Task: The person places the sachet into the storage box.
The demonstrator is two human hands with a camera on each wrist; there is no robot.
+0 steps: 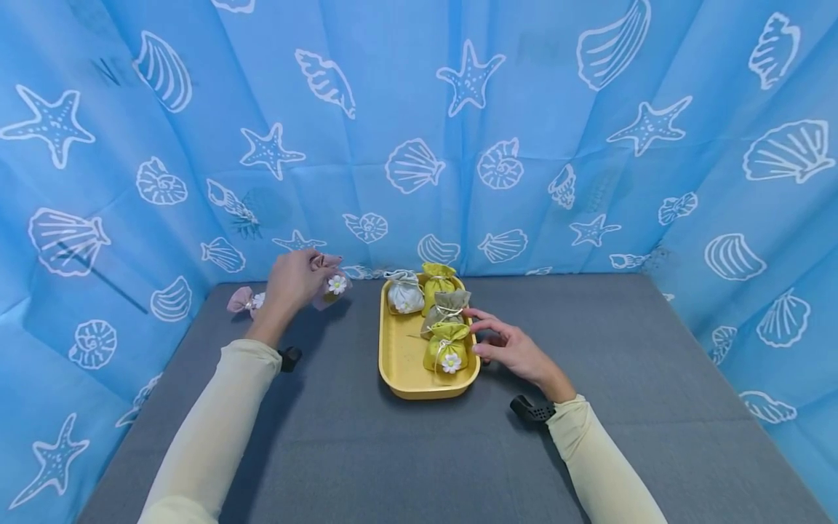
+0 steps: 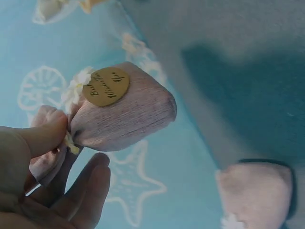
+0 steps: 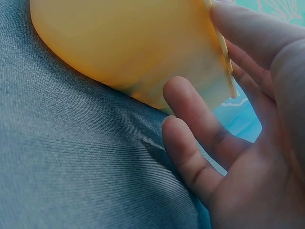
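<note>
My left hand [image 1: 296, 278] pinches the gathered neck of a pink drawstring pouch [image 2: 138, 105], held up at the table's back left. A white flower and a round gold label with writing decorate it. Another pink pouch [image 1: 242, 300] lies beside that forearm. At the right side of the yellow tray [image 1: 401, 367], my right hand [image 1: 513, 353] rests its loosely bent fingers on the rim. The right wrist view has the thumb at the rim and two fingers [image 3: 190, 102] outside the wall. Inside sit a white pouch [image 1: 404, 294], two yellow pouches [image 1: 447, 349] and a grey-green pouch [image 1: 445, 311].
A grey cloth [image 1: 393, 466] covers the table. Blue curtains [image 1: 366, 145] with white shells and starfish stand close behind it and at both sides. Each wrist carries a black device [image 1: 532, 410].
</note>
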